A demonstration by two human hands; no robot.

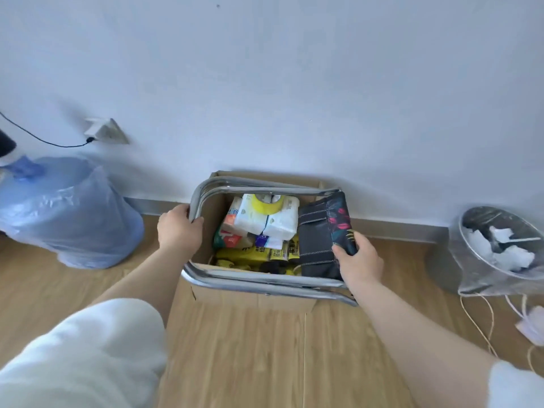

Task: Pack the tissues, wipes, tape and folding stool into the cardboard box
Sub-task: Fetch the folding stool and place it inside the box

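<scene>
So from my remote feed, both hands were on the one chrome-tube folding stool (259, 279), lying flat across the top of the open brown cardboard box (253, 295). Left hand (179, 228) was clamped round the tube's bend, right hand (357, 260) pinched the dark floral fabric seat (323, 231). Inside: one yellow tape roll (263, 205) on two white tissue packs (265, 222), maybe more underneath. The stool overhung the box's rim, tight against the wall (265, 83).

Water jug (67, 213) cut off at left edge, yellow packets' (244, 254) print (small) unreadable
</scene>
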